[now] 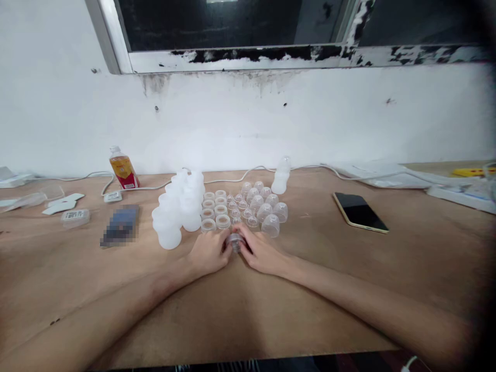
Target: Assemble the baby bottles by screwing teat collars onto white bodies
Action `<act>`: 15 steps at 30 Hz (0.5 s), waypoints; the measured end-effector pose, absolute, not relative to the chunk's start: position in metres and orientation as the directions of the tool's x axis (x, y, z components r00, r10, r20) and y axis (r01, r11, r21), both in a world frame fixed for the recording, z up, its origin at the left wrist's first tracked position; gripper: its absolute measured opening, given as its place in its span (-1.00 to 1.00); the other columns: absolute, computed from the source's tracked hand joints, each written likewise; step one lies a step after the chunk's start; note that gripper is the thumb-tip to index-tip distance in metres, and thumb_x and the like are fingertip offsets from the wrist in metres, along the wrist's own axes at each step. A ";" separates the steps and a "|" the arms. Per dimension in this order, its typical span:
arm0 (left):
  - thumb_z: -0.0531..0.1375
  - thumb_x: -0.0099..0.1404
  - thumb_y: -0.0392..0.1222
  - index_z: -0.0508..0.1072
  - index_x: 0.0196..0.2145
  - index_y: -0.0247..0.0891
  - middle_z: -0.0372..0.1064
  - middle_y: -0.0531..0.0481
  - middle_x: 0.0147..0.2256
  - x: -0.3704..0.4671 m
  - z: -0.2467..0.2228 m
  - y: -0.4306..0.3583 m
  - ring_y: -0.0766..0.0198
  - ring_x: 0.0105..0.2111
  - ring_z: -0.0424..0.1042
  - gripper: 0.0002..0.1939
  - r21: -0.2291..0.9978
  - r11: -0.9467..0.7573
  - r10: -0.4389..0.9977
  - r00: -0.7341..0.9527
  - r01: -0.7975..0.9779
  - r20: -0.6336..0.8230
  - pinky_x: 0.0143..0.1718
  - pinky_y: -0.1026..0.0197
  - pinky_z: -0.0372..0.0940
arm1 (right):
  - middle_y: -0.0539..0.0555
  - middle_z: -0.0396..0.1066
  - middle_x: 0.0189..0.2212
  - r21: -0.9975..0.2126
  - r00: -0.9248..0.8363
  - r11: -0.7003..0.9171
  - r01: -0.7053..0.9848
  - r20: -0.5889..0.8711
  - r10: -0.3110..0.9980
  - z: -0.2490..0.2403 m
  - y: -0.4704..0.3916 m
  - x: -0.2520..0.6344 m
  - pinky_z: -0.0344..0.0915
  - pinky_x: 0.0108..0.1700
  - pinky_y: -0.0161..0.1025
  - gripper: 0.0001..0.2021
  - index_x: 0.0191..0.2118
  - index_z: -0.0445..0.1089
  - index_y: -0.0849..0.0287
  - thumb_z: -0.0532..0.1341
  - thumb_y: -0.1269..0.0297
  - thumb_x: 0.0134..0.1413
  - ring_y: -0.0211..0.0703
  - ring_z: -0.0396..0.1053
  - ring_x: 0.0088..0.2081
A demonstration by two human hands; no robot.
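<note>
Between both hands is a small translucent bottle collar ring (235,238), with a clear part that looks like a nipple showing below it. My left hand (211,251) grips it from the left with curled fingers. From the right, my right hand (263,249) pinches the same ring. Just beyond the hands stand two columns of collar rings (208,213), then several clear nipples (247,213). Clear domed caps (270,225) are grouped to the right of the nipples. White baby bottle bodies (169,235) stand close together on the left. Fingertips partly hide the held part.
An assembled baby bottle (281,176) stands near the wall. A phone (360,212) lies to the right, and a pixelated flat object (119,226) to the left. A drink bottle (124,169), a small clear case (75,217) and a white cable (248,174) are on the wooden table (217,320).
</note>
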State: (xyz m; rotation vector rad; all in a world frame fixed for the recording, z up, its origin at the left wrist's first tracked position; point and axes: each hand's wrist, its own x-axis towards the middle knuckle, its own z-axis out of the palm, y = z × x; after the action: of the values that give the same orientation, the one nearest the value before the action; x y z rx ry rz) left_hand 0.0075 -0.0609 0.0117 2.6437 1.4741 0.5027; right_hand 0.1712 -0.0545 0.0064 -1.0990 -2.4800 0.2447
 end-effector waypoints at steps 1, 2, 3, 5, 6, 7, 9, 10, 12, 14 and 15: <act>-0.08 0.15 -0.22 0.27 -0.26 -0.23 0.36 0.03 -0.47 0.008 0.012 -0.061 0.26 -0.50 0.33 -0.78 0.215 -0.536 0.839 0.487 0.817 0.242 -0.53 0.29 0.11 | 0.06 0.35 -0.44 -0.327 -0.598 0.670 0.666 0.304 0.742 0.006 -0.054 0.170 0.09 -0.44 -0.33 -0.74 -0.11 0.05 0.22 -0.06 0.41 0.02 -0.22 0.30 -0.46; -0.08 0.15 -0.22 0.27 -0.27 -0.23 0.36 0.03 -0.47 0.008 0.012 -0.061 0.26 -0.49 0.33 -0.79 0.210 -0.535 0.840 0.487 0.819 0.239 -0.53 0.29 0.11 | 0.06 0.34 -0.45 -0.333 -0.593 0.668 0.666 0.307 0.744 0.005 -0.054 0.170 0.09 -0.45 -0.33 -0.74 -0.11 0.06 0.22 -0.06 0.41 0.02 -0.22 0.29 -0.47; -0.08 0.16 -0.21 0.26 -0.27 -0.23 0.36 0.03 -0.47 0.008 0.012 -0.061 0.26 -0.49 0.33 -0.79 0.206 -0.534 0.840 0.488 0.820 0.237 -0.53 0.29 0.11 | 0.05 0.34 -0.46 -0.337 -0.588 0.665 0.667 0.309 0.747 0.005 -0.053 0.170 0.09 -0.45 -0.34 -0.75 -0.12 0.06 0.22 -0.06 0.41 0.02 -0.23 0.28 -0.48; -0.10 0.18 -0.19 0.26 -0.28 -0.23 0.36 0.03 -0.46 0.008 0.013 -0.062 0.27 -0.49 0.33 -0.79 0.199 -0.532 0.842 0.488 0.823 0.231 -0.52 0.29 0.13 | 0.05 0.33 -0.47 -0.341 -0.579 0.658 0.672 0.313 0.753 0.004 -0.052 0.170 0.10 -0.45 -0.33 -0.76 -0.13 0.06 0.21 -0.07 0.42 0.02 -0.23 0.28 -0.49; -0.11 0.19 -0.18 0.25 -0.28 -0.24 0.36 0.02 -0.45 0.008 0.013 -0.062 0.26 -0.49 0.34 -0.78 0.194 -0.533 0.841 0.489 0.824 0.232 -0.51 0.28 0.13 | 0.05 0.33 -0.47 -0.341 -0.576 0.657 0.672 0.316 0.754 0.004 -0.051 0.170 0.11 -0.44 -0.33 -0.76 -0.13 0.06 0.21 -0.07 0.42 0.03 -0.22 0.28 -0.49; -0.13 0.21 -0.16 0.25 -0.28 -0.24 0.36 0.01 -0.44 0.008 0.014 -0.063 0.26 -0.47 0.34 -0.77 0.190 -0.537 0.837 0.493 0.822 0.237 -0.50 0.28 0.14 | 0.06 0.33 -0.46 -0.344 -0.580 0.663 0.665 0.322 0.749 0.004 -0.051 0.171 0.12 -0.43 -0.31 -0.77 -0.13 0.06 0.21 -0.08 0.42 0.03 -0.21 0.28 -0.47; -0.18 0.24 -0.14 0.24 -0.26 -0.25 0.36 -0.01 -0.40 0.008 0.014 -0.064 0.24 -0.44 0.35 -0.73 0.180 -0.554 0.824 0.505 0.813 0.256 -0.48 0.26 0.16 | 0.09 0.33 -0.41 -0.360 -0.599 0.687 0.631 0.337 0.727 0.004 -0.051 0.173 0.15 -0.38 -0.28 -0.77 -0.12 0.04 0.21 -0.09 0.41 0.05 -0.19 0.30 -0.41; -0.20 0.25 -0.15 0.23 -0.25 -0.26 0.36 -0.03 -0.38 0.008 0.015 -0.064 0.23 -0.43 0.35 -0.72 0.176 -0.561 0.818 0.509 0.809 0.266 -0.47 0.25 0.17 | 0.10 0.33 -0.38 -0.373 -0.610 0.700 0.609 0.345 0.713 0.005 -0.051 0.174 0.16 -0.35 -0.27 -0.77 -0.11 0.03 0.22 -0.11 0.40 0.07 -0.18 0.30 -0.39; -0.22 0.26 -0.16 0.22 -0.26 -0.26 0.36 -0.03 -0.38 0.008 0.015 -0.065 0.22 -0.43 0.36 -0.71 0.170 -0.566 0.813 0.511 0.807 0.280 -0.48 0.24 0.17 | 0.13 0.32 -0.33 -0.392 -0.624 0.717 0.576 0.355 0.696 0.006 -0.053 0.176 0.17 -0.32 -0.25 -0.76 -0.09 0.01 0.22 -0.14 0.38 0.11 -0.17 0.31 -0.35; -0.21 0.26 -0.17 0.23 -0.29 -0.26 0.36 -0.02 -0.40 0.007 0.015 -0.064 0.22 -0.45 0.35 -0.73 0.166 -0.559 0.816 0.502 0.813 0.287 -0.51 0.26 0.15 | 0.14 0.32 -0.31 -0.396 -0.625 0.719 0.571 0.358 0.693 0.007 -0.054 0.176 0.18 -0.32 -0.24 -0.76 -0.08 0.01 0.21 -0.16 0.37 0.12 -0.17 0.31 -0.35; -0.20 0.26 -0.17 0.23 -0.31 -0.26 0.36 -0.01 -0.42 0.007 0.015 -0.064 0.23 -0.46 0.35 -0.74 0.166 -0.554 0.818 0.497 0.816 0.291 -0.52 0.27 0.14 | 0.13 0.32 -0.31 -0.396 -0.623 0.719 0.571 0.363 0.693 0.008 -0.055 0.176 0.18 -0.32 -0.25 -0.77 -0.08 0.01 0.21 -0.16 0.37 0.12 -0.18 0.31 -0.35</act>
State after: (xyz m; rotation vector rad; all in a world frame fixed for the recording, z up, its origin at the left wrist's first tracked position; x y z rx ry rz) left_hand 0.0074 -0.0641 0.0146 2.7119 1.4799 0.5322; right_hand 0.1760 -0.0547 0.0078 -0.9633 -2.4276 0.3321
